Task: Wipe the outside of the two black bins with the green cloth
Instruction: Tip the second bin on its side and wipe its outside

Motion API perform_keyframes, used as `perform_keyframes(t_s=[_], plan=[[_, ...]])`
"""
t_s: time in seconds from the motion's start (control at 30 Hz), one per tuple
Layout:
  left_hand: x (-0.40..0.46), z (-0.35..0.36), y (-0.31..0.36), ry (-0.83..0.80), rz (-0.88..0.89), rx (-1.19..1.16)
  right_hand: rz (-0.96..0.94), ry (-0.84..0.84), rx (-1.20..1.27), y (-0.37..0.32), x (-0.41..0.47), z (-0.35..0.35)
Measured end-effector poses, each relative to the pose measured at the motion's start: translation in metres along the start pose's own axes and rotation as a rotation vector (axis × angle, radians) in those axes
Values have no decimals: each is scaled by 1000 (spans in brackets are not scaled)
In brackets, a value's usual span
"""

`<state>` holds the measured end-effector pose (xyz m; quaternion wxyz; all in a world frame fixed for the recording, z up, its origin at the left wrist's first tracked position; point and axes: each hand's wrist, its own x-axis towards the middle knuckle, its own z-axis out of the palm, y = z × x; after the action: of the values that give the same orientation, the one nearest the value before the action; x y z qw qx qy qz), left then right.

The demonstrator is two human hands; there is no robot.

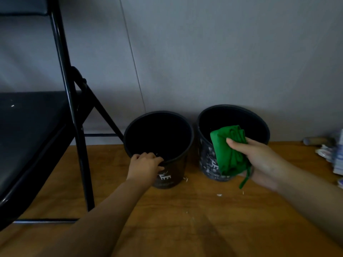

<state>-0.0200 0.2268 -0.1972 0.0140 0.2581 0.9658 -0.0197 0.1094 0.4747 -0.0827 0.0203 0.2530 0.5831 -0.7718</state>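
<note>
Before right bin [207, 156], green cloth [229, 151] bunched in right hand [259, 160] grip

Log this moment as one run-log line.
left hand: gripping near rim of left bin | right hand: holding green cloth before right bin | wiping: contact unclear

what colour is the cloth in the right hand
Green cloth, seen in the head view.

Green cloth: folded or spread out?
Folded. The green cloth sits bunched in a thick wad in the right hand, one loose strip dangling below.
</note>
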Motion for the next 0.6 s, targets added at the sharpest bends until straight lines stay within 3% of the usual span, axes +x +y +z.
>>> perform_keyframes(t_s=[0.27, 0.6], plan=[[11, -11, -4, 35, -29, 203, -24, 5, -54, 3, 2, -1], [11, -29, 6, -11, -38, 131, -43, 18, -11, 6, 9, -4]])
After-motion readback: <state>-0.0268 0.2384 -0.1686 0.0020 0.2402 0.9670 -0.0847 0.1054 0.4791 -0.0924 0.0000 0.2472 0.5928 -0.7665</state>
